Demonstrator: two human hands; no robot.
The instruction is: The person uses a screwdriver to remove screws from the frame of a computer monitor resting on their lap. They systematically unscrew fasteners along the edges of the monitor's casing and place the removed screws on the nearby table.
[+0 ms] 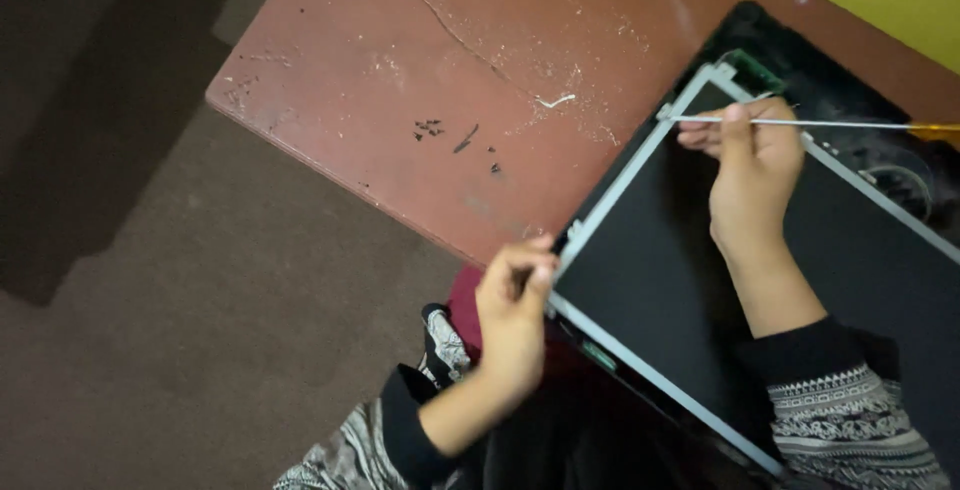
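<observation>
Hands work at a flat display panel (700, 280), a dark screen with a thin silver metal frame, lying tilted across the near right corner of a worn reddish-brown surface (400, 70). The panel rests over a black housing (800, 60), and its lower part juts past the surface's edge toward the person.

The left hand (512, 310) sits at the panel's near left corner, its grip pinched on the frame edge there, thumb and fingers closed around the metal. The right hand (752, 165) lies on the screen near the panel's far corner, fingers curled and grip clenched around a slim metal rod (830, 124), the shaft of a screwdriver whose yellow handle (940, 131) shows at the right edge. The tip of the shaft reaches the frame at the far corner, beside a small green circuit strip (752, 68).

Both forearms wear dark sleeves with a patterned knit band. Small black screws (430, 130) and a pale scrap (555, 101) lie scattered on the surface, well apart from the panel. Brown floor (200, 300) lies below.
</observation>
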